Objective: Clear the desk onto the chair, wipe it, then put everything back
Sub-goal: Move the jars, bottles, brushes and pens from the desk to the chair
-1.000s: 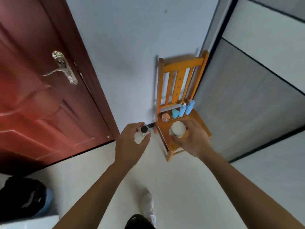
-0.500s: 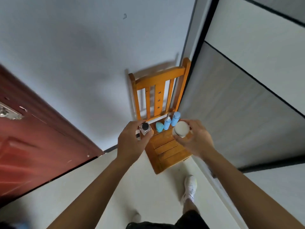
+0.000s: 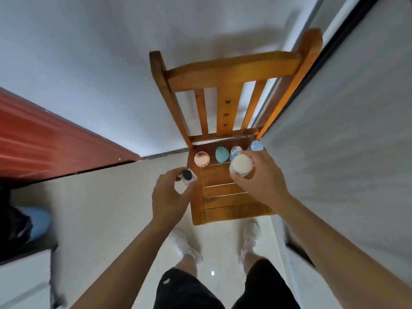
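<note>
A wooden chair (image 3: 225,201) stands against the wall in front of me. Along the back of its seat stand a jar with a rose-gold lid (image 3: 201,159), a teal container (image 3: 222,154) and two blue bottles (image 3: 256,145), one partly hidden by my right hand. My left hand (image 3: 170,195) grips a small clear bottle with a black cap (image 3: 186,176), just left of the seat's edge. My right hand (image 3: 259,178) holds a white round-lidded jar (image 3: 242,165) above the right side of the seat.
A red-brown door (image 3: 44,139) is at the left, a grey wardrobe panel (image 3: 345,130) close on the right of the chair. A dark bag over something blue (image 3: 20,221) lies on the floor at left, by a white furniture corner (image 3: 24,277). My feet (image 3: 185,244) stand before the chair.
I have walked up to the chair; it now fills the view from above. Both hands, still holding their items, have come over and beside the seat.
</note>
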Motion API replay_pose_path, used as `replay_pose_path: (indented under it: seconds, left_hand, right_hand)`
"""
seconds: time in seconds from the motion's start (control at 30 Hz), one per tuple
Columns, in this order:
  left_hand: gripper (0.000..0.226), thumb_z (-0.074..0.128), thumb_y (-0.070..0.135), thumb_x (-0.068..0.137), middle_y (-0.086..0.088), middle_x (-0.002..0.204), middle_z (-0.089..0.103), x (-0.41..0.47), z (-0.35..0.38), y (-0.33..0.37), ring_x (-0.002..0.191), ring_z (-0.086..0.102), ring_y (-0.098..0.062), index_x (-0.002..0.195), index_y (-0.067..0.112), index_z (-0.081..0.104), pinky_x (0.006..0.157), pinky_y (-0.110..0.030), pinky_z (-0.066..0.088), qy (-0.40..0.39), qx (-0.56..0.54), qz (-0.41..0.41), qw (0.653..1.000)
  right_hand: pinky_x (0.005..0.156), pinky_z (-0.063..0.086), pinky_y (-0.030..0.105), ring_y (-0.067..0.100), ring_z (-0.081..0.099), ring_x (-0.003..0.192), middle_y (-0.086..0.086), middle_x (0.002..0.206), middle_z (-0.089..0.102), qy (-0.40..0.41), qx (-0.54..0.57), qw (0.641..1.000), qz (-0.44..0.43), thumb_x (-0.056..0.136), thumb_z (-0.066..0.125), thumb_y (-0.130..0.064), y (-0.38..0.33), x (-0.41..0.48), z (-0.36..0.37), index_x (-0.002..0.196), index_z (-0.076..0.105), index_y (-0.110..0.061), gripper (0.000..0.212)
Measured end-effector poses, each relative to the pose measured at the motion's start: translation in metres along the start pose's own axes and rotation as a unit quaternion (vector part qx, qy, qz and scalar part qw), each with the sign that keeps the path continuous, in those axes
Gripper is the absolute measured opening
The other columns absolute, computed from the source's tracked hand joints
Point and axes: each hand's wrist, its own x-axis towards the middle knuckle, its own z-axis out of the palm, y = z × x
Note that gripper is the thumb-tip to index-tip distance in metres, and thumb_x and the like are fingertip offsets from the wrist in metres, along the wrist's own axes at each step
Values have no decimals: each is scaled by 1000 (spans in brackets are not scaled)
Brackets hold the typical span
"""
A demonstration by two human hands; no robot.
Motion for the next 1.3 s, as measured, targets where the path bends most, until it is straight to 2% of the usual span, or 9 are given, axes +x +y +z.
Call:
replay_pose_path:
  seconds: [0.13,0.27,0.43,0.73,0.83,0.93,1.1,1.2,1.3]
  left_hand:
    - [40,67,49,88,8,120,67,30,65,-49,103,57,-10,121,28,62,94,-38,54,-39,13,-66,997]
    - [34,69,42,90,6,122,67,59,126,-94,106,59,-13,120,27,62,99,-37,51,-59,-1,-95,994]
    - [28,68,46,90,11,116,68,90,187,-152,101,60,-9,113,31,63,90,-23,47,-72,-10,-120,990]
    - [32,72,33,90,7,118,68,119,241,-196,102,61,-7,119,21,65,94,-27,53,-54,-16,-65,996]
    - [33,72,30,89,9,121,65,108,230,-193,102,58,-5,120,25,62,94,-30,55,-33,-37,-70,996]
    - [36,65,35,94,7,133,59,92,200,-182,113,56,-9,128,27,57,99,-40,53,-22,-32,-68,997]
    - [60,43,57,97,5,161,31,78,106,-124,146,32,-19,150,29,37,114,-44,31,8,59,-1,998]
    - [62,38,51,100,-3,164,21,64,26,-61,151,20,-23,154,22,29,121,-51,24,33,76,64,994]
    - [58,44,35,103,-17,162,22,41,-57,2,152,17,-33,153,8,31,121,-55,19,111,99,145,978]
  right_hand:
    - [85,45,22,9,51,109,-11,126,56,-24,12,999,21,77,76,-59,45,10,64,132,46,-34,67]
    - [84,41,22,9,46,113,-9,133,50,-71,3,995,68,79,75,-59,83,13,141,137,44,-36,70]
    - [84,44,22,14,50,114,-3,135,48,-86,-19,992,94,80,75,-57,115,32,220,139,44,-36,71]
    - [105,44,37,18,45,134,-1,146,45,-55,-54,994,74,85,77,-39,128,71,273,147,37,-29,75]
    - [107,42,37,18,41,138,-1,150,42,-65,-58,993,73,86,76,-41,122,62,262,150,31,-28,80]
    - [105,44,34,17,41,138,-1,151,40,-63,-55,995,52,91,69,-45,106,45,232,151,31,-26,74]
    - [110,45,44,24,39,141,8,155,40,7,-33,999,-32,100,54,-46,39,30,148,151,37,-16,62]
    - [116,37,43,26,30,148,8,161,31,23,-41,995,-93,101,49,-51,-23,31,75,153,34,-18,63]
    - [120,27,44,26,19,152,6,166,18,33,-44,983,-173,101,41,-58,-84,35,3,157,25,-25,67]
